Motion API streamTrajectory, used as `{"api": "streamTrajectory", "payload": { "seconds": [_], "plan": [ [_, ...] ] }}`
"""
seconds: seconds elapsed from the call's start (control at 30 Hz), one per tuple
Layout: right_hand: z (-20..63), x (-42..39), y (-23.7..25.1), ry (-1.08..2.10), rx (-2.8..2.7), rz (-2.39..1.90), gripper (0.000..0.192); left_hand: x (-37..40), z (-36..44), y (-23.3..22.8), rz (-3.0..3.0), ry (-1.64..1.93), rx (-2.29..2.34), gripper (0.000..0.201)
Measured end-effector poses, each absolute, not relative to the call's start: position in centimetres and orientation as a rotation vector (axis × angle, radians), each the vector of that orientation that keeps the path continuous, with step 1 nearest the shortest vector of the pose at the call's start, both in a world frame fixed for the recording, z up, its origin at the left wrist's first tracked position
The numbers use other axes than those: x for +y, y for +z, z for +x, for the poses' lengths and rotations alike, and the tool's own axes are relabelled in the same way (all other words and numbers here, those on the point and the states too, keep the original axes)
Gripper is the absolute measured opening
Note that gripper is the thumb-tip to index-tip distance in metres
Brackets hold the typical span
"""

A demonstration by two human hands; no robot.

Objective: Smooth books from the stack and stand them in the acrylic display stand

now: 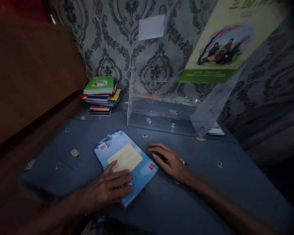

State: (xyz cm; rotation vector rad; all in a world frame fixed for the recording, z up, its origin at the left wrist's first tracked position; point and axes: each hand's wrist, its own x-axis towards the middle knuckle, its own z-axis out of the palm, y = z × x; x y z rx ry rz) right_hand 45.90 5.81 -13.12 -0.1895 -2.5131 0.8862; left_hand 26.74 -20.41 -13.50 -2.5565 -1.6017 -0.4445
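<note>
Head view: left hand point(107, 187) lay flat, palm down, on the near corner of a blue book point(126, 163), fingers spread over the cover and not curled round any edge, so the grip was open and pressing, not clasping. My read is that the flat press pinned the book against the cloth so it would not slide. Right hand point(170, 161) rested on the tabletop point(210, 182) just beside the book's far-right edge, fingers loosely extended, grip open, holding nothing; whether the fingertips touched the book edge I couldn't tell. The book lay face up, turned at an angle, under the left grip and between the two hands. Beyond the right grip stood a clear acrylic holder point(161, 114), upright against the patterned wall; its tray looked empty apart from reflections, though the light was dim. A green poster point(222, 45) hung tilted above it. Well beyond the left grip, a stack of books point(101, 95) sat squared up by the wooden panel point(26, 75), green cover on top.
</note>
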Motion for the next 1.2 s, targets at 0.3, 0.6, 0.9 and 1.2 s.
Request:
{"api": "streamTrajectory", "payload": {
  "seconds": [0.3,0.6,0.9,1.2],
  "plan": [
    [47.2,6.9,-14.5,0.672,-2.558,-0.218,0.027,-13.6,26.5,-9.5,-3.050,-0.292,-1.354,0.040],
    [47.0,5.9,-16.0,0.462,-2.583,-0.265,0.032,-13.0,25.2,-7.5,-3.125,-0.037,-1.629,0.054],
    [47.2,3.7,-15.4,0.290,-2.610,-0.409,0.037,-9.5,22.6,-12.1,-2.294,-0.217,-2.249,0.056],
    [41.6,3.8,-13.4,0.429,-2.800,-0.295,0.049,-7.8,23.9,-13.4,-2.146,-0.194,-2.139,0.047]
  ]
}}
